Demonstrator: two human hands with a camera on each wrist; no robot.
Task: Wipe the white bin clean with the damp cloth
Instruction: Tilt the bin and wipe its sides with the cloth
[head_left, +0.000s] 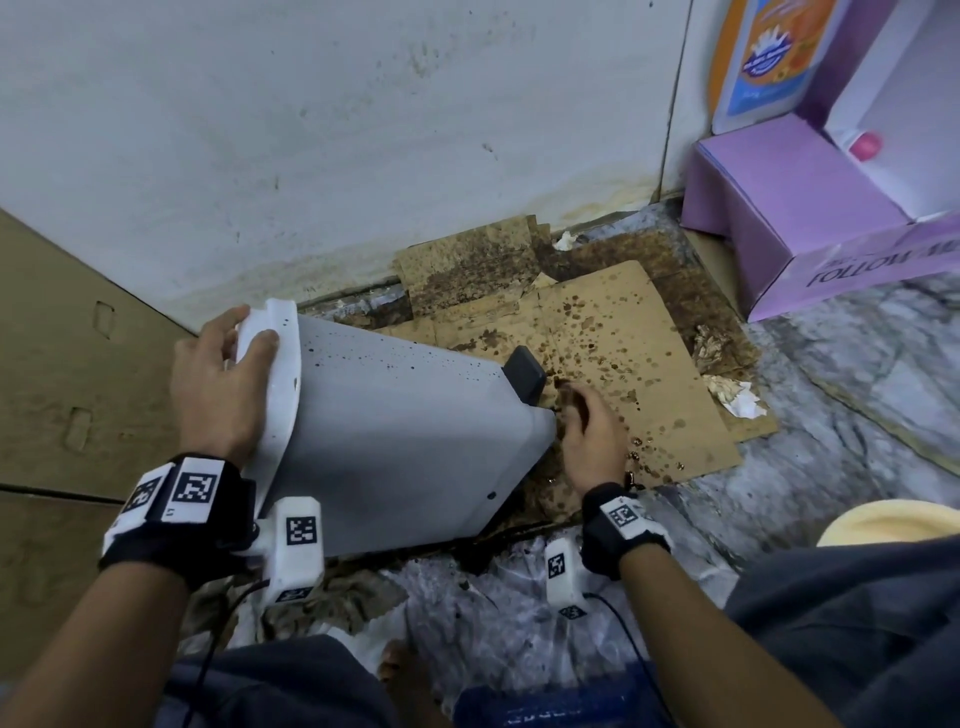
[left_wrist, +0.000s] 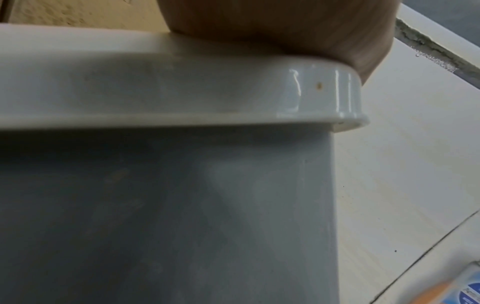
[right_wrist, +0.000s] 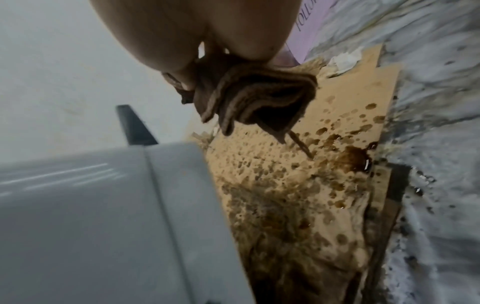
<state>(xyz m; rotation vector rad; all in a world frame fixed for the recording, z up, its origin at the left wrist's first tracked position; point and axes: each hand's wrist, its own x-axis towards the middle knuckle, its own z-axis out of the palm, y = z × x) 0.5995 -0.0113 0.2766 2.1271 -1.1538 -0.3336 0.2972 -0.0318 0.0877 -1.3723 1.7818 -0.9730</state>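
Note:
The white bin (head_left: 405, 441) lies tipped on its side, its lid end toward me and its base with the black pedal (head_left: 525, 373) pointing away; dark specks dot its upper side. My left hand (head_left: 221, 384) grips the white lid rim (left_wrist: 182, 88), thumb and fingers curled over the edge. My right hand (head_left: 589, 434) is at the bin's base end and holds a bunched, wet brown cloth (right_wrist: 257, 102), which drips brown liquid onto the cardboard. Whether the cloth touches the bin cannot be told.
Stained, wet cardboard (head_left: 623, 358) covers the floor under the bin, with a brown puddle (right_wrist: 355, 158). Crumpled tissues (head_left: 735, 397) lie at its right edge. A purple box (head_left: 789, 223) stands at the right, a white wall (head_left: 363, 130) behind, a brown carton (head_left: 67, 364) at left.

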